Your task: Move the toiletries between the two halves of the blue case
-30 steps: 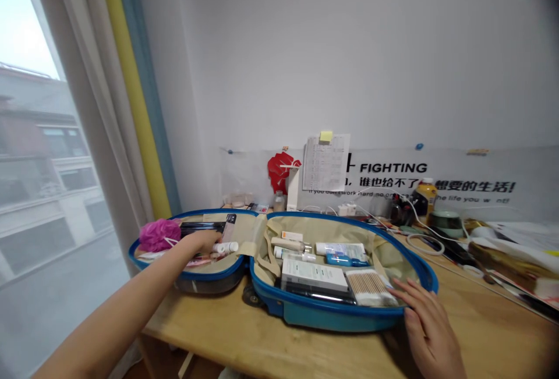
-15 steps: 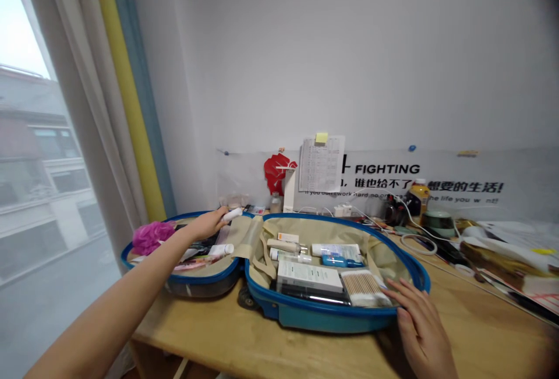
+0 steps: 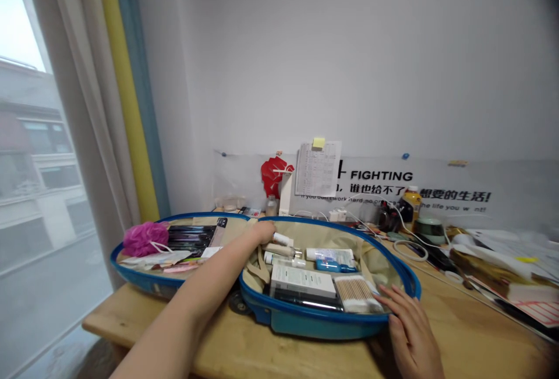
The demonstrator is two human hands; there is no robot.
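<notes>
Pinching a small white tube (image 3: 285,240) by its left end in the left hand (image 3: 262,231), with fingers curled and tips partly hidden, over the far left part of the right half of the open blue suitcase (image 3: 332,331). Resting the right hand (image 3: 413,325), fingers slightly spread and grasping nothing, on that half's near right rim, just beside a pack of cotton swabs (image 3: 354,293). Facing, farther left, a white box (image 3: 302,281) and, in the left half, a pink puff (image 3: 145,239), all on a wooden bench (image 3: 474,315).

Smooth plastic tube (image 3: 283,240), glossy suitcase rim (image 3: 327,316), wooden table (image 3: 244,344), matt wall (image 3: 349,64)
</notes>
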